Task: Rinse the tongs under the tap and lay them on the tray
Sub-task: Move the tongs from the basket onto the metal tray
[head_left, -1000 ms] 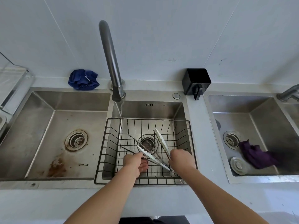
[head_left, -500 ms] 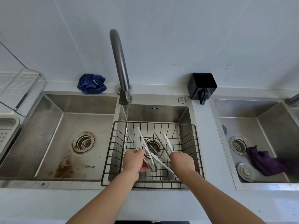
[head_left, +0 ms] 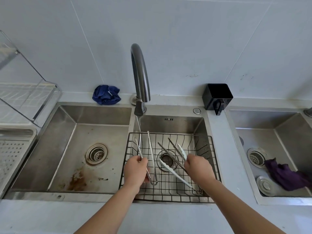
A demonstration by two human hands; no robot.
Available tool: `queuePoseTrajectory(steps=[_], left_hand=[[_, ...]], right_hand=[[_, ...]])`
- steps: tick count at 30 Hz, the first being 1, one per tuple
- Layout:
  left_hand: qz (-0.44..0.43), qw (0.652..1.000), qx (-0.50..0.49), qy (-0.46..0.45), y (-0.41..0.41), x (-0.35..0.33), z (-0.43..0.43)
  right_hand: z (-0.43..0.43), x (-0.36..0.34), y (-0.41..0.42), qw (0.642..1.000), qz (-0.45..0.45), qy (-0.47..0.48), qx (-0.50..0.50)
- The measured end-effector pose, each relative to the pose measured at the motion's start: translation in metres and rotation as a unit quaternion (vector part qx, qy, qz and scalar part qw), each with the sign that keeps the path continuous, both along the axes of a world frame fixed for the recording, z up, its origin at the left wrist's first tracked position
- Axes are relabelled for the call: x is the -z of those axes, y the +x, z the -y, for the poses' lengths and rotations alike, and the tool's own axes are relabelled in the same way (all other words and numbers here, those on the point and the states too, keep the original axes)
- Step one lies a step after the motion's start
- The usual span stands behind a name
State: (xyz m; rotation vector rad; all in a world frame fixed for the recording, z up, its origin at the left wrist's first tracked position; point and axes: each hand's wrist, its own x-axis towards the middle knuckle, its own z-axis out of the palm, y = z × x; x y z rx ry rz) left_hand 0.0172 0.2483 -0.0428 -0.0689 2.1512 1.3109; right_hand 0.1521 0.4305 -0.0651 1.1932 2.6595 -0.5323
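Water runs from the tap (head_left: pixel 140 76) into the middle sink. My left hand (head_left: pixel 136 171) grips a pair of plain steel tongs (head_left: pixel 152 154) near their hinge, and their two arms point up on either side of the stream. My right hand (head_left: pixel 197 168) is curled over the upper arm of the white-tipped tongs (head_left: pixel 172 171), which lie in the black wire basket (head_left: pixel 207 149). Serrated steel tongs (head_left: pixel 166 150) lie beside them in the basket. The perforated tray (head_left: pixel 11 149) sits at the far left edge.
A stained left sink (head_left: pixel 81 149) lies between the basket and the tray. A blue cloth (head_left: pixel 106 94) and a black holder (head_left: pixel 217 96) stand on the back ledge. The right sink holds a purple cloth (head_left: pixel 285 176) and a drain plug (head_left: pixel 265 185). A clear rack (head_left: pixel 28 92) stands above the tray.
My left hand has lifted the plain steel tongs out of the pile and swung them left into the water stream. My right hand stays on the tongs in the basket.
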Motion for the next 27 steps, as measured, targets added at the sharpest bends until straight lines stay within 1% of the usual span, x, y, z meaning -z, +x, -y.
queuePoseTrajectory(steps=[6,10,14,18,24,27], left_hand=[[-0.13,0.99,0.057,-0.018,-0.029,-0.013,0.025],[-0.139,0.988,0.072,0.0,-0.055,-0.02,0.053],[-0.165,0.983,0.085,-0.008,-0.077,-0.025,0.083],[-0.172,0.982,0.074,-0.011,-0.091,-0.032,0.104],[-0.177,0.984,-0.015,-0.023,-0.105,-0.04,0.138],[-0.178,0.981,-0.063,-0.045,-0.106,-0.045,0.158]], right_hand=[[0.031,-0.032,-0.007,0.998,-0.043,-0.012,0.032],[0.059,-0.05,-0.005,0.994,-0.041,-0.018,0.099],[0.092,-0.06,-0.013,0.991,-0.061,-0.011,0.119],[0.115,-0.071,-0.04,0.991,-0.097,-0.008,0.093],[0.137,-0.086,-0.086,0.993,-0.116,-0.015,0.006],[0.143,-0.089,-0.106,0.991,-0.124,-0.019,-0.052]])
